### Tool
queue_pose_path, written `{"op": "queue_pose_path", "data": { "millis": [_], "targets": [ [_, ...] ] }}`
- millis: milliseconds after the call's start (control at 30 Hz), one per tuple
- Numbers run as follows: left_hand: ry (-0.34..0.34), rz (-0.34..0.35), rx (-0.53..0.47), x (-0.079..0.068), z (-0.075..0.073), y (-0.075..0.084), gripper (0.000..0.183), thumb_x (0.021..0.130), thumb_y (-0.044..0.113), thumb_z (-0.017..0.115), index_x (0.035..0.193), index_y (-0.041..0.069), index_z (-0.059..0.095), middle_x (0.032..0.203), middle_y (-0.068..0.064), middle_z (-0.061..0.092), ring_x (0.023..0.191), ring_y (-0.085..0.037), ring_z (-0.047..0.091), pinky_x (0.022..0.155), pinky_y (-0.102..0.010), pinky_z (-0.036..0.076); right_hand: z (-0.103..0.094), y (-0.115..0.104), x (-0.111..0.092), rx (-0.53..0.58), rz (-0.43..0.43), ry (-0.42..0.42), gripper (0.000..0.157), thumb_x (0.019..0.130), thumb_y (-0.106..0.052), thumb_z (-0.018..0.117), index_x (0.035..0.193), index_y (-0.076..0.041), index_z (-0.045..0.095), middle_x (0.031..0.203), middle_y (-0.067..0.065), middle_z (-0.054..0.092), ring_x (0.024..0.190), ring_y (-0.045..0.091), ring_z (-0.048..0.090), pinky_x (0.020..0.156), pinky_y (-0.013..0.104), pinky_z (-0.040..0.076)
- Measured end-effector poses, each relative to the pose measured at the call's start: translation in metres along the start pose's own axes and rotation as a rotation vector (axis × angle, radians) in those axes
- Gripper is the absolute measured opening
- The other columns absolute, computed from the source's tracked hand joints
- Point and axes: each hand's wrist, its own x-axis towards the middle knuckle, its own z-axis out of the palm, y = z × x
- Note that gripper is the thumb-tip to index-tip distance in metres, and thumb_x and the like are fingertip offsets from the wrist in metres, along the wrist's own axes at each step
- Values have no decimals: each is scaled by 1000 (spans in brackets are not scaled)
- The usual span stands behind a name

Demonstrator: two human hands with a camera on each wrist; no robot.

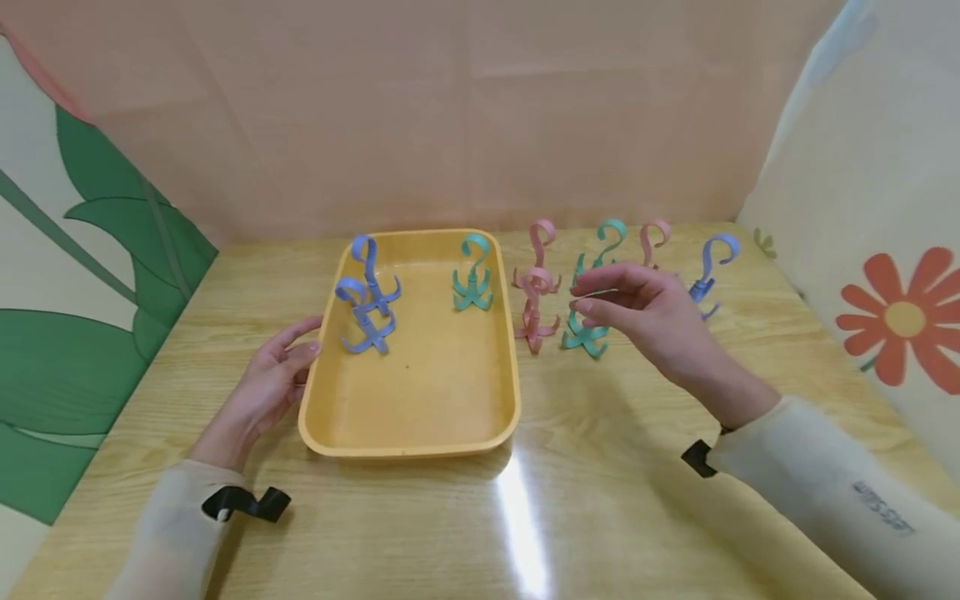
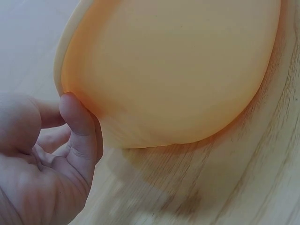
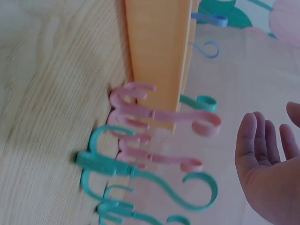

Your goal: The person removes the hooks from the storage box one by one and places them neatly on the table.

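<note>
My left hand (image 1: 273,379) is at the left side of a yellow tray (image 1: 408,452), its curled fingers holding the tray's edge in the left wrist view. Inside stand two blue multi-prong hanging hooks (image 1: 369,329), close together at the left, and one teal hook (image 1: 472,287) at the far right. My right hand (image 1: 652,317) hovers over the hooks beside the tray, thumb and fingers apart with nothing between them. Below its fingertips stands a teal hook (image 1: 585,336); the right wrist view shows the hand apart from this teal hook (image 3: 108,164).
Two pink hooks (image 1: 534,325) stand along the tray's right wall. Behind my right hand are another teal hook (image 1: 611,237), a pink hook (image 1: 655,237) and, farther right, a blue hook (image 1: 705,279). A pink cloth backdrop (image 1: 465,108) borders the wooden table (image 1: 600,500).
</note>
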Motion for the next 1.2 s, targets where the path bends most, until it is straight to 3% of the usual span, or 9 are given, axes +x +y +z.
{"op": "queue_pose_path", "data": {
  "millis": [367,667,867,1000,1100,1200],
  "targets": [
    [17,-9,23,2,1,-1,55,107,20,52,157,13,32,106,-3,71,66,-8,62,49,-17,41,34,0,16,-1,1,-79,30,92,0,72,120,8,65,117,8,72,95,20,71,78,31,59],
    [26,-23,17,1,1,0,55,107,21,52,158,15,32,113,-7,71,80,-15,71,59,-24,56,62,-2,31,-32,24,-107,29,91,-3,74,118,5,67,106,14,72,78,20,69,59,29,57],
    [32,-32,21,0,1,3,56,107,20,51,159,15,30,115,-6,69,86,-17,71,65,-28,58,80,-3,45,-51,64,-114,28,92,-8,75,118,-1,70,113,11,71,86,22,71,53,22,52],
    [31,-31,33,-1,1,3,56,107,21,51,159,15,30,117,-6,69,89,-18,72,67,-29,59,95,-2,56,-24,51,-131,27,92,-5,74,117,2,69,114,15,69,90,28,71,62,25,57],
    [29,-33,28,0,1,2,56,108,20,51,159,15,30,117,-6,69,90,-18,72,68,-29,59,105,0,63,-4,48,-146,27,92,-2,73,117,5,68,112,17,68,96,34,69,80,36,59],
    [27,-36,25,1,1,1,55,108,20,51,159,15,30,119,-9,68,89,-19,72,68,-30,59,111,1,69,-24,70,-144,26,92,-5,74,117,1,70,111,14,68,95,32,70,82,38,59]
  ]
}}
